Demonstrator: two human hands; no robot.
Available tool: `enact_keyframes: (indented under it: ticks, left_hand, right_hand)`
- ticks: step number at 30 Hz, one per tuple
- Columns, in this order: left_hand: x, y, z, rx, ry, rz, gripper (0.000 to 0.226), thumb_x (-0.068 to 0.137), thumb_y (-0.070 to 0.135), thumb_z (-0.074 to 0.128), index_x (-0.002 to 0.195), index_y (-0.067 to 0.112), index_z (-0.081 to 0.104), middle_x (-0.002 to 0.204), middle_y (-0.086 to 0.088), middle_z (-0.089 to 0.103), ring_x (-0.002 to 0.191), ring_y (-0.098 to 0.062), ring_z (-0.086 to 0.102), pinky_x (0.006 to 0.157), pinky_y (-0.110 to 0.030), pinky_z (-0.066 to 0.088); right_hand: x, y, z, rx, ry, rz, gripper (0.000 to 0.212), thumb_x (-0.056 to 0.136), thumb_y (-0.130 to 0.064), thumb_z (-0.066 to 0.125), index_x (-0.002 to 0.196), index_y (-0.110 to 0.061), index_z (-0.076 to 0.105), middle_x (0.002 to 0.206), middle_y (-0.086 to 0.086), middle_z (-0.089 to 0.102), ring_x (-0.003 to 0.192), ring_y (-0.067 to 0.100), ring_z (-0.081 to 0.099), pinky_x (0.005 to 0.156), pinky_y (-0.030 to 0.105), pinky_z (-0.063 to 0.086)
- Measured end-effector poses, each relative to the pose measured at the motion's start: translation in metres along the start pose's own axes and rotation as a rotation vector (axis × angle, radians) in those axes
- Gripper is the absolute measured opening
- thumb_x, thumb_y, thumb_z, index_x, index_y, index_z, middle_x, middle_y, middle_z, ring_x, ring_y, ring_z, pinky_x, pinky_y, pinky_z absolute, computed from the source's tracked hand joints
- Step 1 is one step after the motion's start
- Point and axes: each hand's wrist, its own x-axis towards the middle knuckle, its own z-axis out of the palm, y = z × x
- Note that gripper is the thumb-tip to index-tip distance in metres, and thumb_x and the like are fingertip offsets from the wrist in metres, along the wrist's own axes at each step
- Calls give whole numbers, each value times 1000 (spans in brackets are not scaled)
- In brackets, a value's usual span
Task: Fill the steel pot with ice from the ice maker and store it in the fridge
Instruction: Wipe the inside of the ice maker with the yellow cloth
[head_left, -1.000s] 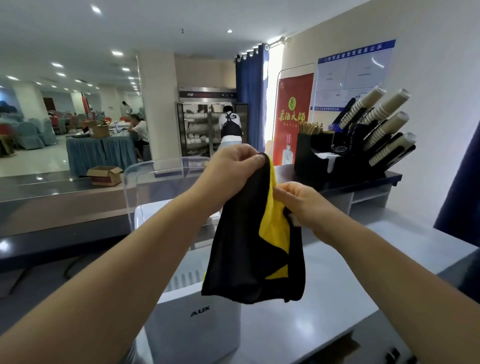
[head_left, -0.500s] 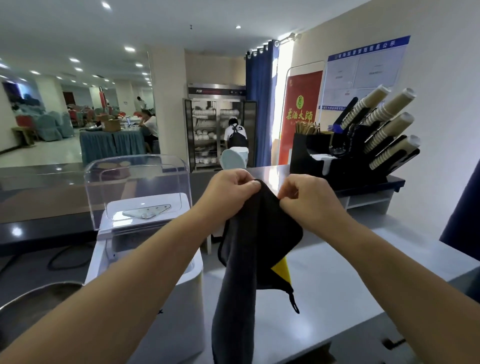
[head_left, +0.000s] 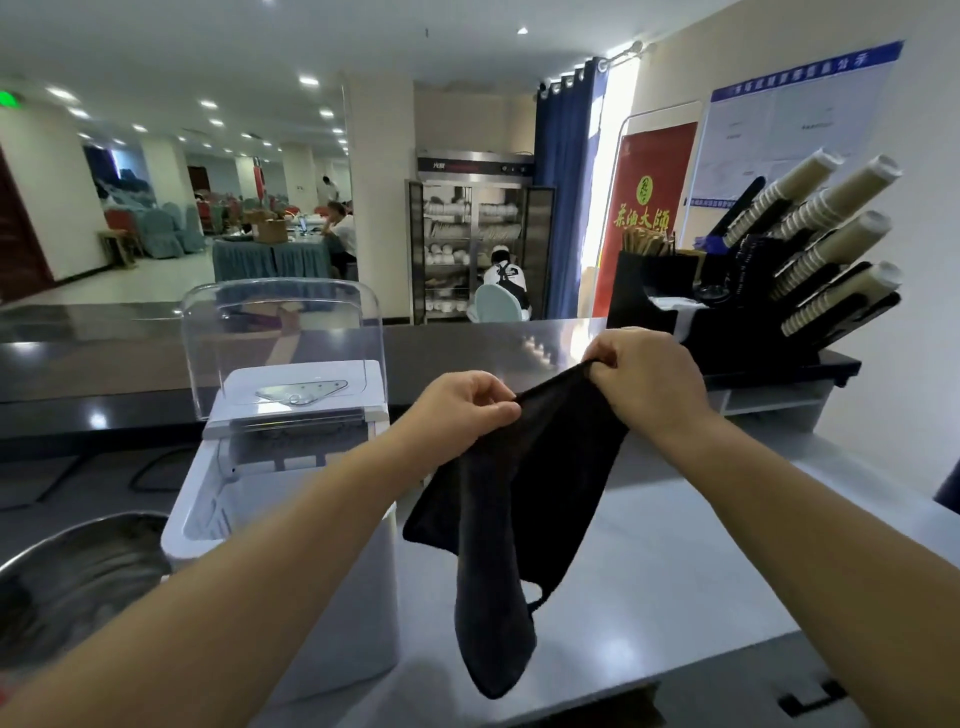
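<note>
A black cloth (head_left: 524, 499) hangs in front of me over the grey counter. My left hand (head_left: 462, 410) pinches its upper edge, and my right hand (head_left: 644, 379) grips the same edge a little higher and to the right. The white ice maker (head_left: 291, 499) stands left of the cloth with its clear lid (head_left: 280, 332) raised. The steel pot (head_left: 67, 577) sits at the lower left beside the ice maker, partly cut off by the frame edge. What lies inside the ice maker is not visible.
A black holder with stacks of paper cups (head_left: 815, 249) stands at the back right on a raised dark ledge (head_left: 467, 343). Far behind, a person crouches at a steel dish cabinet (head_left: 478, 239). The grey counter (head_left: 649, 587) stretches under the cloth.
My hands have moved apart and lower, spreading the cloth's top edge. The yellow side no longer shows. The view has shifted, bringing the pot and the ice maker's open top into sight.
</note>
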Motion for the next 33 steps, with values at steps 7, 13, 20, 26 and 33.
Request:
enact_keyframes:
  ticks: [7,13,20,26,33]
  left_hand:
    - [-27,-64,23,85,-126,-211,8,80,8,67,80,15,64,73,1,64,72,-14,62,74,-34,54]
    - [-43,-95,41,503,-147,-268,14,82,7,57,87,18,65,87,1,64,88,-18,62,77,-30,51]
    - [-13,-41,34,663,-23,278,24,82,0,58,89,16,75,95,-2,59,88,-22,60,73,-23,43]
    - [12,8,33,291,137,396,17,79,6,69,86,21,71,93,4,62,77,-5,59,74,-17,48]
    - [25,8,31,-143,-104,43,35,83,9,70,110,27,59,117,0,65,98,-14,65,91,-36,53]
  right_hand:
    - [10,23,-1,86,163,-65,19,83,-7,61,88,-17,76,85,3,65,78,20,60,70,23,40]
    - [2,51,6,165,172,-10,17,82,-3,63,87,-14,76,84,1,63,78,17,58,72,26,45]
    - [-5,79,16,290,149,-214,26,66,22,56,69,-1,67,88,2,61,81,21,62,75,14,46]
    - [-15,64,17,604,-155,-291,32,63,29,56,61,-2,66,96,10,63,90,14,62,77,18,52]
    - [-22,40,-6,944,-374,-284,36,71,31,54,63,-4,63,105,16,65,101,23,64,82,28,55]
